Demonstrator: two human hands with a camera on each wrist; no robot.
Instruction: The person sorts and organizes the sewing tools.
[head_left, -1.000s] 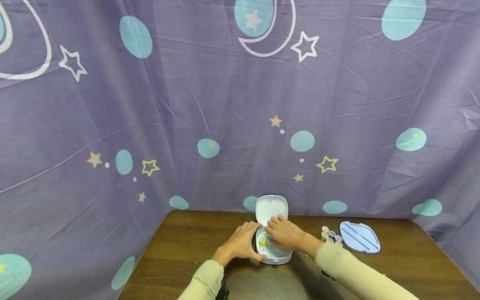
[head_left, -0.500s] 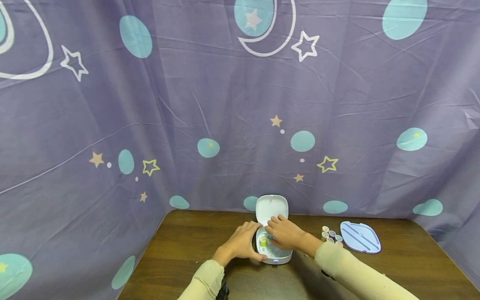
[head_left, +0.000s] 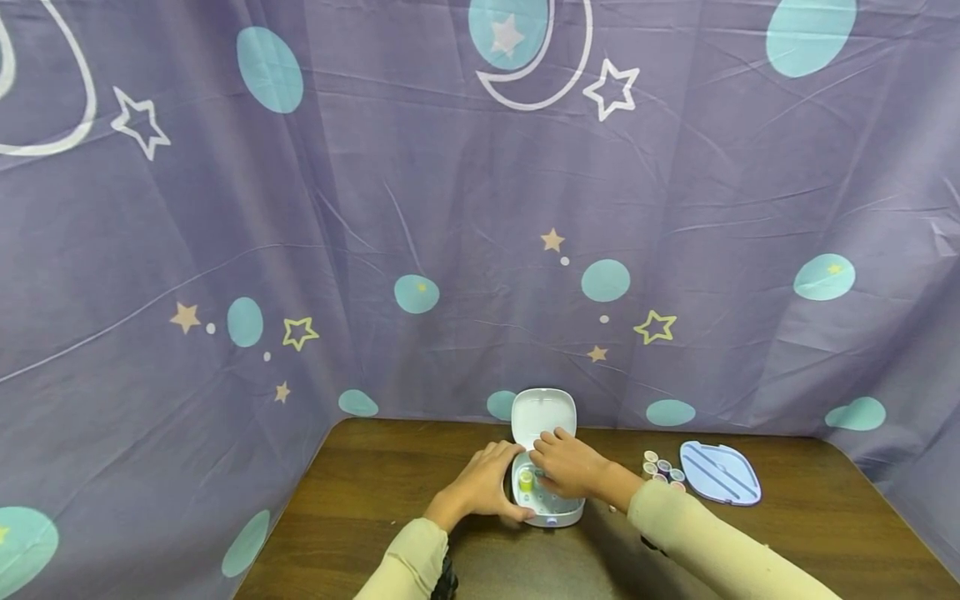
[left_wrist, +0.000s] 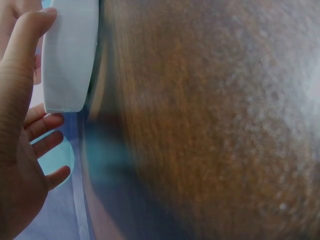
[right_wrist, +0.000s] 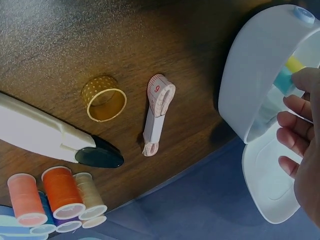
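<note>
The box [head_left: 570, 517] fronts the person, yellow spool [head_left: 526, 481] upright inside; the wide-spread left hand [head_left: 484, 483] grips the box, the right hand [head_left: 572, 467] pinches a teal spool [right_wrist: 283, 82].

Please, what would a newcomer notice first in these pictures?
Probably the purple starry backdrop, filling most of the head view. Next, the open white box, held by the left hand, the right hand partly inside. Finally, the orange spool, lower left in the right wrist view.
</note>
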